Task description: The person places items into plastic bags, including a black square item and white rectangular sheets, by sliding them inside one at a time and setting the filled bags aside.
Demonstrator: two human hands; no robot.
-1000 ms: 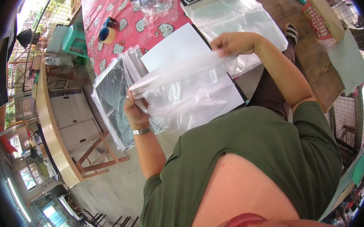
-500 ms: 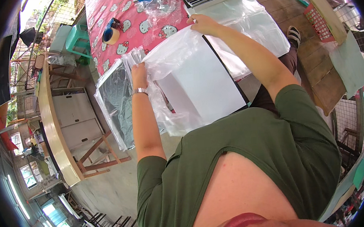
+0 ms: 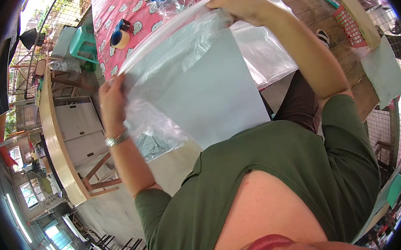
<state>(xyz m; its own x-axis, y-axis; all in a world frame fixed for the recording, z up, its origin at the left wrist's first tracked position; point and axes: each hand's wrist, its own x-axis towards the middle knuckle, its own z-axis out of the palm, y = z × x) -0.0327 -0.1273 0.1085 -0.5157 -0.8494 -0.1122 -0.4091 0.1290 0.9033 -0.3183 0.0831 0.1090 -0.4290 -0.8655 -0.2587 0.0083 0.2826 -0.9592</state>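
Observation:
A clear plastic bag [image 3: 172,48] is stretched between my hands along its upper edge. My left hand [image 3: 112,101], with a metal bracelet at the wrist, grips the bag's left corner, fingers closed. At the far right corner, my right hand [image 3: 241,5] pinches the same edge. Below and partly behind the film lies a large white sheet [image 3: 222,100], its near end by my shirt. Whether the sheet is inside the bag cannot be made out. More clear plastic [image 3: 269,50] lies flat to the right, and crumpled film [image 3: 158,145] shows at the lower left.
A pink patterned table cover [image 3: 111,10] carries a tape dispenser [image 3: 120,36] and loose plastic film [image 3: 173,5]. To the left stand a green stool [image 3: 83,45] and a wooden-edged table [image 3: 54,135]. A red-and-white basket [image 3: 349,26] is at the right.
My left hand has moved left and slightly nearer, and my right hand has shifted right and farther up. The bag's edge is now spread wide and raised, covering more of the white sheet.

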